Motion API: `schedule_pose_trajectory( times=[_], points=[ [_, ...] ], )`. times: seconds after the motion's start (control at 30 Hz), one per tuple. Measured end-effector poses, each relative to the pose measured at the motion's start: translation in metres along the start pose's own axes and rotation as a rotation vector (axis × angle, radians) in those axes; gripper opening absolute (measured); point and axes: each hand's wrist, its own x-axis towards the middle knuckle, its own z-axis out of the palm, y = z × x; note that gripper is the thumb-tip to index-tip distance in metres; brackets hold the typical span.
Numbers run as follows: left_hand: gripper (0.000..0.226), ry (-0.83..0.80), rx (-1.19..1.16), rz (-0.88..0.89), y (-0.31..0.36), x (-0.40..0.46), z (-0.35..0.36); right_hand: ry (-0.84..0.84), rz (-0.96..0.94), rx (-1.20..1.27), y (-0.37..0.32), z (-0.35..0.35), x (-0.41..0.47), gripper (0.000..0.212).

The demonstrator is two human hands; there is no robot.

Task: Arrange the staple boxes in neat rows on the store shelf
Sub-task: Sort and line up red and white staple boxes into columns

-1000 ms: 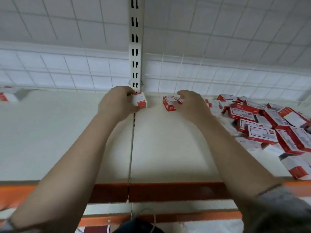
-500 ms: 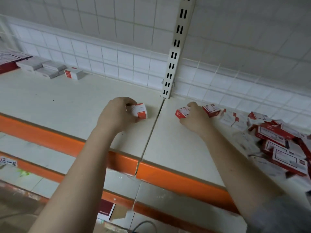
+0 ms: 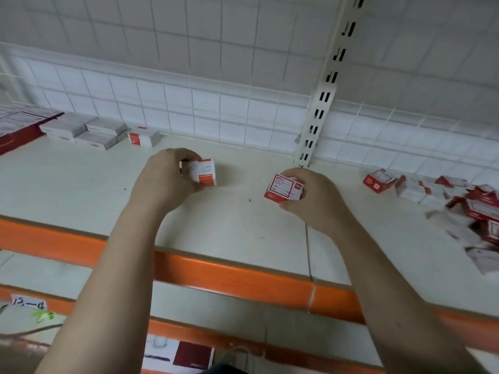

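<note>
My left hand [image 3: 164, 179] grips a small red and white staple box [image 3: 202, 172] above the pale shelf [image 3: 237, 228], near its middle. My right hand [image 3: 313, 198] holds another staple box [image 3: 283, 188], label facing up, just right of it. A loose heap of staple boxes [image 3: 469, 206] lies at the right end of the shelf. One box [image 3: 378, 179] sits apart at the heap's left edge. A row of staple boxes [image 3: 100, 133] stands along the back wall at the far left.
A slotted white upright [image 3: 321, 109] runs up the wire grid back wall. The shelf has an orange front lip [image 3: 232, 276]. A lower shelf with a handwritten label [image 3: 27, 302] lies below. A flat red packet [image 3: 16, 130] sits at the far left.
Both hands have pulled back from the rear wall toward the front, each carrying its box. My view has swung left, bringing the left row of boxes into sight.
</note>
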Motion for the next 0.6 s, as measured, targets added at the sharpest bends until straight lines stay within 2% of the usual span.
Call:
schedule_pose_trajectory(
  times=[0.13,0.3,0.6],
  points=[
    [0.039,-0.103,0.025,0.093,-0.045,0.034,-0.031,0.099,0.027,0.025,-0.042,0.041,0.002,0.048],
    [0.038,-0.225,0.007,0.178,-0.09,0.061,-0.062,0.118,0.139,0.078,-0.086,0.09,0.007,0.047],
    [0.037,-0.302,-0.032,0.234,-0.117,0.079,-0.072,0.136,0.201,0.099,-0.11,0.121,0.011,0.038]
  ],
)
